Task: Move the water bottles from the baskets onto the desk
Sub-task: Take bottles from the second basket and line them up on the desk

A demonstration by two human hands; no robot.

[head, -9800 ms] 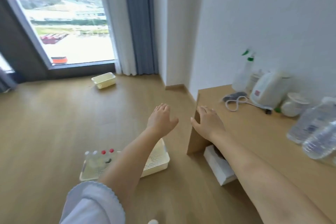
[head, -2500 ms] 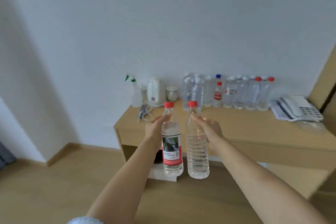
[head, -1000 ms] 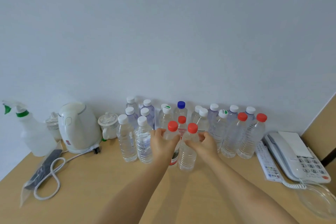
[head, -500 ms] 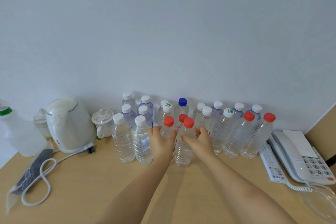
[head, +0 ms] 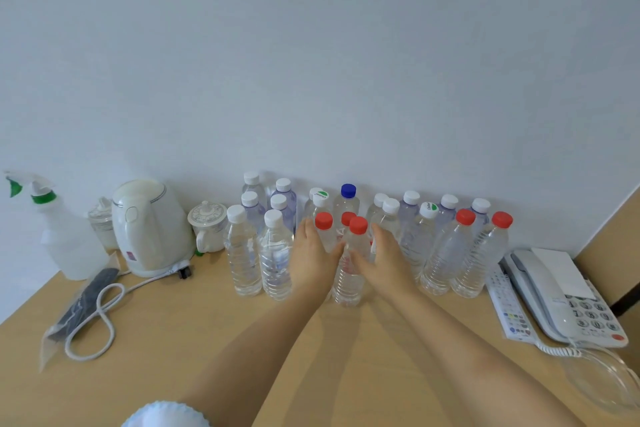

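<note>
A light wooden desk stands against a plain pale wall. On its left side are a spray bottle, a white kettle with its cord, and a small lidded cup; on the right lie a white telephone and a clear dish. Many clear water bottles stand upright in rows by the wall, with white, red and one blue cap. The left hand is wrapped around a red-capped bottle, and the right hand around a second red-capped bottle. Both bottles stand on the desk, touching each other, in front of the rows.
</note>
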